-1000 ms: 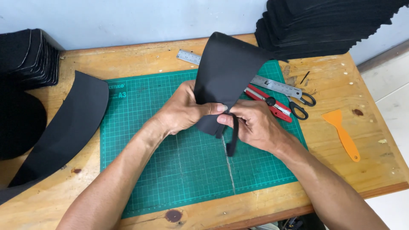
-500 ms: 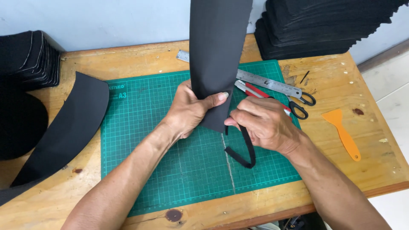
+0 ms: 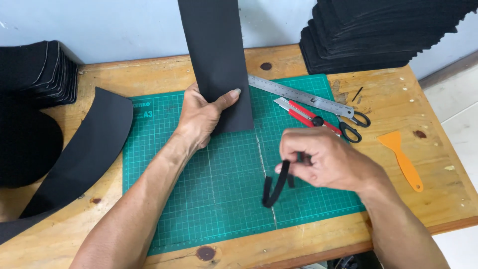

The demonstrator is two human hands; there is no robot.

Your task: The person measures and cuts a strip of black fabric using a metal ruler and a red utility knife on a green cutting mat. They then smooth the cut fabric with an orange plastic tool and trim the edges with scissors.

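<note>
Holding black sheet w/ left hand; right hand pinching thin strip, prob. foam.

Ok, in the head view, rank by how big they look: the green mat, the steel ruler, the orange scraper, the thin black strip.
1. Green mat
2. Steel ruler
3. Orange scraper and thin black strip in the right hand: look alike, and the raised strip is nearer the camera, so unranked.

A knotty wooden worktop stood against a pale blue-grey wall; light tiled floor showed at right.
</note>
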